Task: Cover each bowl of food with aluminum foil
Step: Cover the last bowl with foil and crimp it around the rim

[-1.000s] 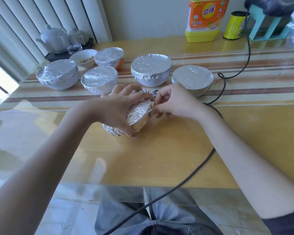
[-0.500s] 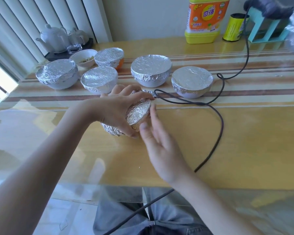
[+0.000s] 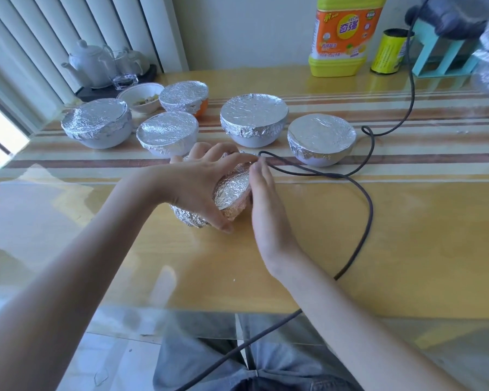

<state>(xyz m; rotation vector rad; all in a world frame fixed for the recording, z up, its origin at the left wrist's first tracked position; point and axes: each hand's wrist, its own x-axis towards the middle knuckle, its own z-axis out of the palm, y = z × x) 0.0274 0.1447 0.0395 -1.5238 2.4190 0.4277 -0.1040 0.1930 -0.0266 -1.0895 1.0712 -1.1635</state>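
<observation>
A small foil-wrapped bowl (image 3: 232, 190) is tilted on its side at the table's middle. My left hand (image 3: 198, 182) grips it from above and the left, thumb near the table. My right hand (image 3: 263, 201) lies flat with straight fingers pressing the foil at the bowl's right side. Behind stand several foil-covered bowls: a far-left one (image 3: 96, 122), one (image 3: 167, 132) behind my left hand, an orange one (image 3: 184, 95), a large one (image 3: 254, 118) and a right one (image 3: 321, 138). One small white bowl (image 3: 141, 95) of food stands with no foil on it.
A black cable (image 3: 367, 198) loops across the table right of my hands and runs down over the front edge. A yellow detergent bottle (image 3: 340, 35), a yellow can (image 3: 390, 52) and a teal stand (image 3: 446, 56) line the back. A teapot (image 3: 92, 63) sits back left.
My right hand let go of pinching the foil at the bowl's top, swung round to the near side and now lies flat against the bowl's right side. My left hand kept its grip.
</observation>
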